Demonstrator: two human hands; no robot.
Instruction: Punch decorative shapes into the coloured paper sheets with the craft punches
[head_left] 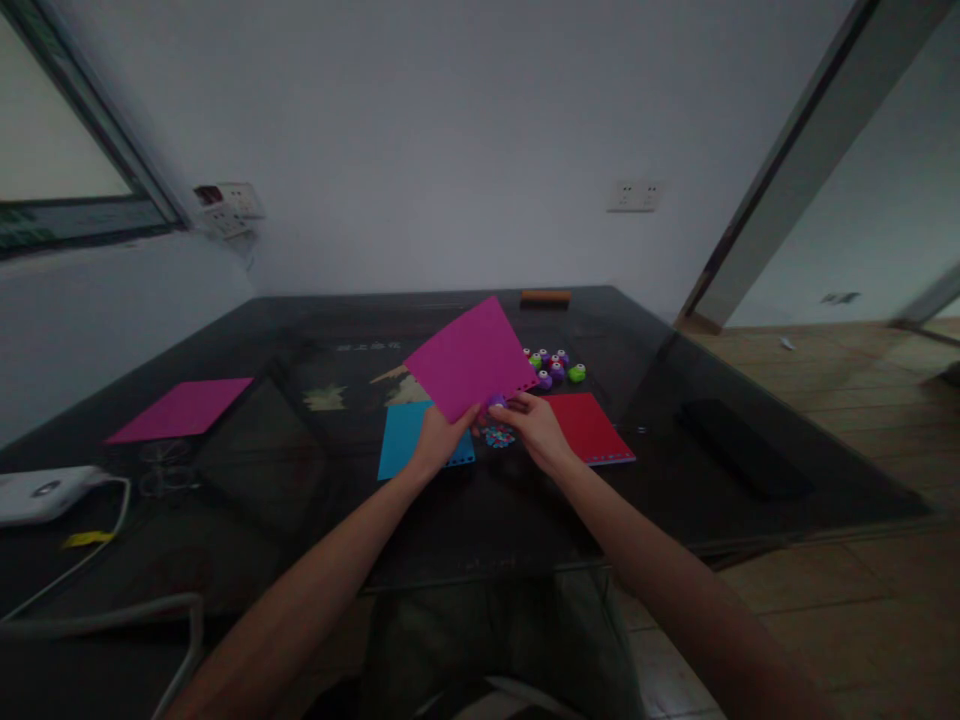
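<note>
A magenta paper sheet point(472, 360) is raised and tilted above the table, with small cut-outs along its lower right edge. My left hand point(444, 432) is closed on its lower corner. In my right hand point(538, 422) is a small purple paper punch point(498, 401), set at the sheet's lower edge. Just below both hands lies a little heap of colourful paper bits point(499, 436). A blue paper sheet point(399, 442) with holes along its near edge is partly hidden by my left hand. To the right rests a red paper stack point(589, 428), also punched along its near edge.
Several purple, green and red punches point(556, 370) cluster behind the red stack. Another magenta sheet point(184, 408) lies at left, near a white device point(46, 495) with a cable. A black flat object point(742, 450) is at right, and a brown roll point(545, 298) by the wall.
</note>
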